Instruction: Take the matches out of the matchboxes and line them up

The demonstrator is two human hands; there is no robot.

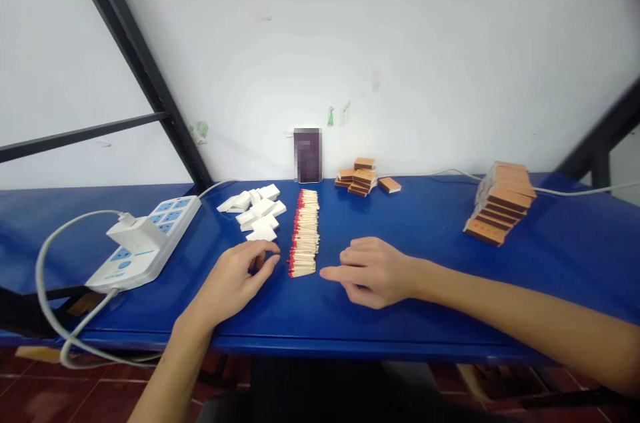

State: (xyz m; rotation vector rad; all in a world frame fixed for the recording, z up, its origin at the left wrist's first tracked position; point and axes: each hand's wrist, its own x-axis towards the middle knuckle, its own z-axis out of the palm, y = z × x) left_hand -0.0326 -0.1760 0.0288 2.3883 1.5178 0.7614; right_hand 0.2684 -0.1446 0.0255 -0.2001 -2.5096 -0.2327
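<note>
A long row of wooden matches (pixel 306 233) with red heads lies down the middle of the blue table, heads to the left. My left hand (pixel 233 276) is just left of the row's near end, its fingers bent and the thumb apart from the index finger, holding nothing. On the right, my right hand (pixel 373 273) has its index finger stretched toward the matches, the fingertip close to their near end; the other fingers are partly curled and nothing shows in them. Several white matchbox trays (pixel 263 209) are heaped loosely beyond my left hand.
Orange-brown matchboxes (pixel 364 177) are piled at the back, and a larger stack of matchboxes (pixel 503 199) stands at the right. A blurred dark rectangle (pixel 308 156) is against the wall. On the left lies a white power strip (pixel 170 239) with a plugged-in charger (pixel 137 236) and looping cable.
</note>
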